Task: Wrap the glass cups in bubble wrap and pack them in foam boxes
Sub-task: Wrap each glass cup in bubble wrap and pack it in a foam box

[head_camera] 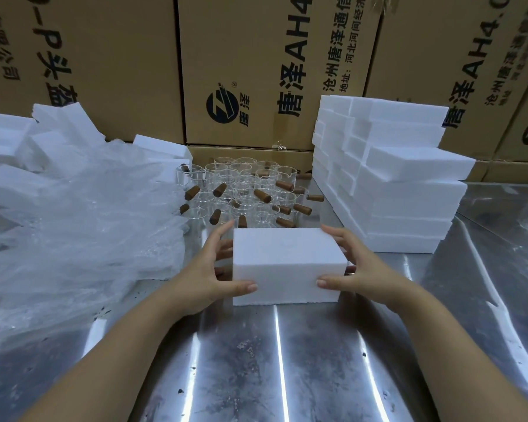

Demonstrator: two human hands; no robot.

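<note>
One foam box [287, 263] sits at the near middle of the steel table [287, 367], between two hands. It is a plain white, closed oblong block with a grainy surface, a faint round mark on its top and a slightly ragged lower near edge. Whether it rests on the table or is held just above it I cannot tell.

The left hand [208, 269] clasps the box's left end. Its thumb lies flat on the near face, its forefinger reaches up to the far top corner, and the other fingers are spread against the end. The right hand [366, 269] mirrors it on the right end, thumb on the near face and forefinger stretched along the far top edge. Its remaining fingers are mostly hidden behind the box.

Just beyond the box stand the glass cups [244, 190], clear and packed close together, each with a short brown wooden handle. Over a dozen handles show, but the cups overlap too much for an exact count.

One loose heap of clear bubble wrap [73, 226] covers the left side. Several loose foam pieces [9, 141] lie behind it.

At the right, one stack of foam boxes [409, 193] rises in about seven layers. Brown printed cartons [241, 71] wall the far side, three of them large.
</note>
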